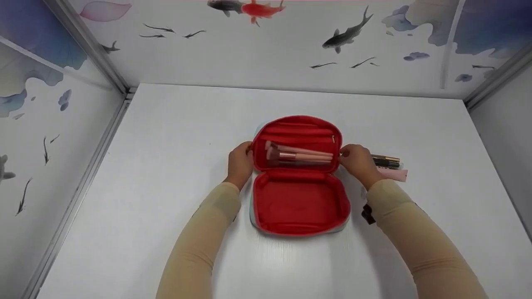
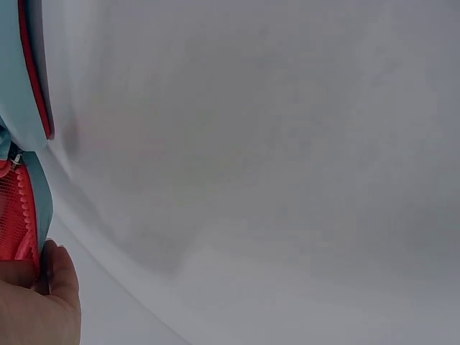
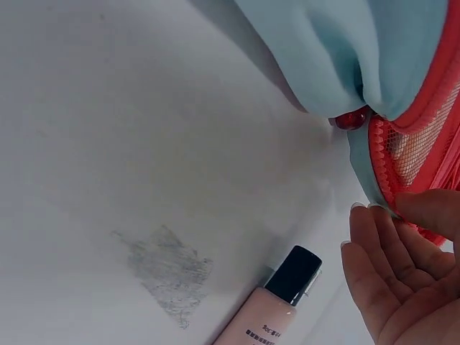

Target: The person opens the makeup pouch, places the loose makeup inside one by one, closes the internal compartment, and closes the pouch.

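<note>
On the white table (image 1: pixel 178 137) sits an open red-lined pouch (image 1: pixel 301 203); to its right, a dark item (image 1: pixel 368 214) — partly hidden, hard to identify. The left hand (image 1: pixel 240 162) and right hand (image 1: pixel 360 162) pinch the far half's side edges; makeup brushes (image 1: pixel 311 157) lie inside that half, cosmetics (image 1: pixel 386 162) farther right.

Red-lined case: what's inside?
At least two makeup brushes lie in its upper half; the lower half shows plain red. Anything directly behind the brushes is covered, so I can't tell.
</note>
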A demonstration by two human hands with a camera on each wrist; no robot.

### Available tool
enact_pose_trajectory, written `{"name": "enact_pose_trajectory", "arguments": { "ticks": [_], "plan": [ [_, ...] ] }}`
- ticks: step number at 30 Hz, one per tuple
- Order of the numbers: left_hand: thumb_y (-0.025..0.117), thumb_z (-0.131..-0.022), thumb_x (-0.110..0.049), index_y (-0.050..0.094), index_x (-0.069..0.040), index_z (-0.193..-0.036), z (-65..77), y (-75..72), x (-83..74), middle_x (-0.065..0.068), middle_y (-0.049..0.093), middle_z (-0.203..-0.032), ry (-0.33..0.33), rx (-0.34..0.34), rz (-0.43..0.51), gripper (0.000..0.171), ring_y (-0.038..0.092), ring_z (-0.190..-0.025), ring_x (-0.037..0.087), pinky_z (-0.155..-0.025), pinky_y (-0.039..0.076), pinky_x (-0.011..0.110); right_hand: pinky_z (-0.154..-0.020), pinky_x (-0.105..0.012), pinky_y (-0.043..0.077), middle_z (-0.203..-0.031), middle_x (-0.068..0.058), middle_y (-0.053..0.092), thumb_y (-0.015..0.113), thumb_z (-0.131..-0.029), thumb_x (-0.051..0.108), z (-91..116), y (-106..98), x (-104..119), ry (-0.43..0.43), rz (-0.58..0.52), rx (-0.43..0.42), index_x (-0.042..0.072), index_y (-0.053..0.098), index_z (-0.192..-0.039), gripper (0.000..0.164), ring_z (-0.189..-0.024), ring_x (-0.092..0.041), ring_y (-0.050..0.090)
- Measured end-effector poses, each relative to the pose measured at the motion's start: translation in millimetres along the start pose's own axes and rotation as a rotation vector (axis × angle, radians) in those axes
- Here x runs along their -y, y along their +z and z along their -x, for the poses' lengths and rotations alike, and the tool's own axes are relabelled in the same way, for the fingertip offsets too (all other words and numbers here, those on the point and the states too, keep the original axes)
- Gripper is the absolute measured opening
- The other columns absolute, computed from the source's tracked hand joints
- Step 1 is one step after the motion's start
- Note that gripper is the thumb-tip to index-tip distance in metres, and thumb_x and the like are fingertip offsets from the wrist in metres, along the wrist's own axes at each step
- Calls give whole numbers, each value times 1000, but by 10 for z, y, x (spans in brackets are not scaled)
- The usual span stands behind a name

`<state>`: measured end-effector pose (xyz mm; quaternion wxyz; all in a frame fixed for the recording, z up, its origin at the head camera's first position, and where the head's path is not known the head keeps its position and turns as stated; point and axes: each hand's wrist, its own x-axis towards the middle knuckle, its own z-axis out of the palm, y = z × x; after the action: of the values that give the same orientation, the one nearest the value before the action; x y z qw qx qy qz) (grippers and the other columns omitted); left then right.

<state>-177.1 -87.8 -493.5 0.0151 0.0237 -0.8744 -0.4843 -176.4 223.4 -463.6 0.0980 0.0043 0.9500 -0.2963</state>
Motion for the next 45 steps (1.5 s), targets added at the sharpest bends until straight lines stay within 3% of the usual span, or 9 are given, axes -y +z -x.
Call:
{"name": "enact_pose_trajectory", "arguments": {
  "ticks": [8,15,27,38,45],
  "plan": [
    [49,-96,1,63,3,-118,-17,28,-17,15,68,-109,11,4,-7,26,62,-105,25,-93,49,36,-80,-46,51,-105,-26,64,55,-91,8,-3,8,-13,10,-8,16,-10,63,-109,27,-91,-35,58],
    [47,-94,3,62,7,-118,-68,24,-18,19,68,-108,47,-3,-84,28,63,-103,29,-90,50,38,-73,-39,50,-102,-25,65,55,-90,8,-41,20,-18,22,-5,19,-10,63,-108,26,-85,-31,58],
    [45,-96,-1,63,3,-120,-134,34,-42,17,68,-112,-44,75,-129,31,61,-108,27,-94,48,37,-79,-42,51,-108,-25,64,55,-92,11,-60,29,0,80,-22,57,-8,63,-113,29,-91,-32,57],
    [42,-97,-3,64,0,-122,-167,45,-35,14,67,-117,-112,122,-161,33,59,-114,26,-98,46,37,-79,-44,50,-109,-26,64,55,-91,10,-60,47,-10,52,-3,58,-10,63,-113,31,-91,-33,58],
    [41,-94,-1,69,1,-110,-175,55,-42,15,69,-109,-48,96,-140,32,61,-109,28,-94,48,37,-77,-41,51,-108,-26,64,54,-91,12,-73,32,-29,51,22,57,-10,63,-113,32,-89,-33,59]
  ]
}}
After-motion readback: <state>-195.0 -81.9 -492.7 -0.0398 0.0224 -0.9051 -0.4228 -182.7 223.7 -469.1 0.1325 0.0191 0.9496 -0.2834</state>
